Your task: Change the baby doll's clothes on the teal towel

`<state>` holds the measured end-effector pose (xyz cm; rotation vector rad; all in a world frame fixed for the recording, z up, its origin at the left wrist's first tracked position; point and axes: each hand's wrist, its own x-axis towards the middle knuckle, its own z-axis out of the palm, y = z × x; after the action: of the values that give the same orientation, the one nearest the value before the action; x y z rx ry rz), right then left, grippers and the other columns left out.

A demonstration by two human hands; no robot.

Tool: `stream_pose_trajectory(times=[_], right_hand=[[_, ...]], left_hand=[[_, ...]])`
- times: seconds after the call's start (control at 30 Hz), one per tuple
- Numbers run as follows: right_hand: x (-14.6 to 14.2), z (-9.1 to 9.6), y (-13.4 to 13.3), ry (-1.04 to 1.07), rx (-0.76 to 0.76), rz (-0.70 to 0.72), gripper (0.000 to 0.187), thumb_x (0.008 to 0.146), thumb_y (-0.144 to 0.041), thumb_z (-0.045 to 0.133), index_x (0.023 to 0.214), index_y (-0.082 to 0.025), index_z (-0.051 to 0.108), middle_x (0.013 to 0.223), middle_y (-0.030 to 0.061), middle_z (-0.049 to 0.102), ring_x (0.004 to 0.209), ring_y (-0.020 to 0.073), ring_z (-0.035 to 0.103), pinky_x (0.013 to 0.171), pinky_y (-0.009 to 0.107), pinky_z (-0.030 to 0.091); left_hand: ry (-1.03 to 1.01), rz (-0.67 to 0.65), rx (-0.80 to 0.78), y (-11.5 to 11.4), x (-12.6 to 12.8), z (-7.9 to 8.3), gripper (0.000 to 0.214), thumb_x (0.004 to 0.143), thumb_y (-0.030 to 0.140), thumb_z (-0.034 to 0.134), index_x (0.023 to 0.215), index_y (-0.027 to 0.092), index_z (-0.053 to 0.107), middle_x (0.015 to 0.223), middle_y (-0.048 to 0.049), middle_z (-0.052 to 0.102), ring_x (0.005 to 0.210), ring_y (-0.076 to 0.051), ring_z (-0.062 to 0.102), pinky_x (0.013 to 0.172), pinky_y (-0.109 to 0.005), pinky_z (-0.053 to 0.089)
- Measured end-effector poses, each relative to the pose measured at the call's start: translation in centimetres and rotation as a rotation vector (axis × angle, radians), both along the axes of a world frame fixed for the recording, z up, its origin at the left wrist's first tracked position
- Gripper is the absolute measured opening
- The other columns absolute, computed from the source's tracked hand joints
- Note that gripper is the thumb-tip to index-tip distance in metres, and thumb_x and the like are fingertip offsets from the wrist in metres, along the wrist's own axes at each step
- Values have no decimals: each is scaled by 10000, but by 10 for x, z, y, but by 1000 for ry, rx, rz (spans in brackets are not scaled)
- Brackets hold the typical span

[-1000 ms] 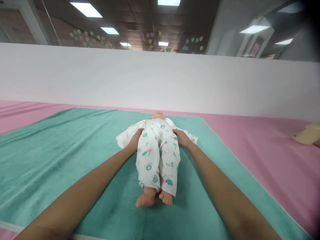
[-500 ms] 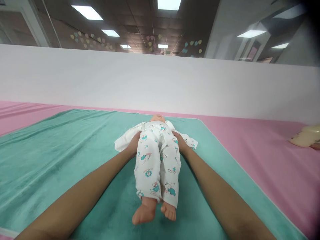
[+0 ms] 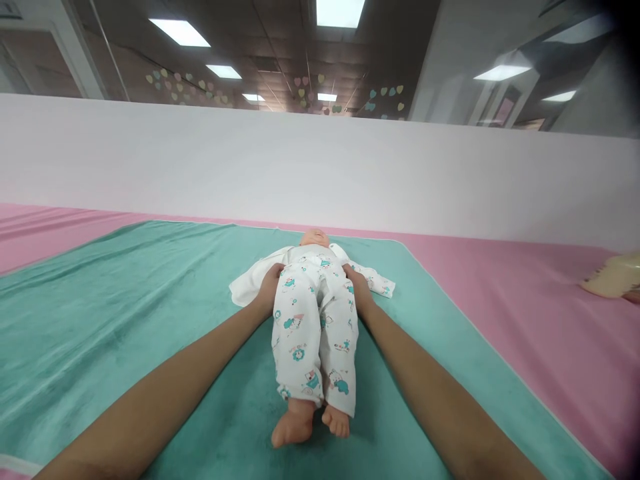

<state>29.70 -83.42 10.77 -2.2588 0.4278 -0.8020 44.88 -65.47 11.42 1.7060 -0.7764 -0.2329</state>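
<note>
A baby doll lies on its back on a green cloth, head at the far end and bare feet towards me. It wears white printed trousers and a white long-sleeved top with the sleeves spread out to the sides. My left hand is closed on the trousers at the waist on the left, thumb on top. On the opposite side, my right hand grips the waist the same way. Most of the fingers of both hands are hidden beside and behind the doll's hips.
Pink cloth borders the green one. A pale, cream-coloured object sits at the right edge, partly cut off. Behind the cloths runs a low white wall, with glass above it bearing heart-shaped stickers.
The doll's legs and feet have shifted slightly, the left foot a little to the right. Both hands stay at the waist with only a slight shift. The view has tilted up a little.
</note>
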Motion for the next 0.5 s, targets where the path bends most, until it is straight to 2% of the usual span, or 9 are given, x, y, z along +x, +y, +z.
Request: stream_pose_trajectory(times=[0.1,0.2,0.3,0.37,0.5], right_hand=[[1,4,-4,-207,-17,-44,153,756,-283,475,856,-203,557,839,19,589,790,169,513,729,284,398],[5,13,-6,-335,79,-88,233,801,-322,453,916,-191,608,955,40,612,875,165,540,780,276,420],[11,23,-5,-271,144,8,295,807,-431,496,914,-199,643,971,41,616,854,158,551,775,271,436],[14,28,-4,-215,145,80,316,772,-464,556,927,-207,657,953,35,607,823,151,552,751,266,442],[18,38,-5,-105,24,106,267,762,-414,592,935,-227,672,919,22,611,814,145,548,756,271,422]], left_hand=[[107,37,-128,1,4,6,213,715,326,539,863,172,545,803,-17,624,725,-160,565,636,-269,458],[33,-7,-139,2,6,16,244,745,375,550,875,175,599,873,-27,632,818,-165,570,739,-279,457],[-68,-121,-52,3,6,25,278,757,399,568,920,181,625,911,-33,634,879,-177,569,814,-294,443],[-101,-152,-1,4,6,29,316,758,392,569,991,182,610,979,-45,631,924,-189,569,839,-306,439],[-233,-132,84,2,7,32,325,777,393,544,1035,198,580,1084,-55,612,998,-209,553,886,-325,416]])
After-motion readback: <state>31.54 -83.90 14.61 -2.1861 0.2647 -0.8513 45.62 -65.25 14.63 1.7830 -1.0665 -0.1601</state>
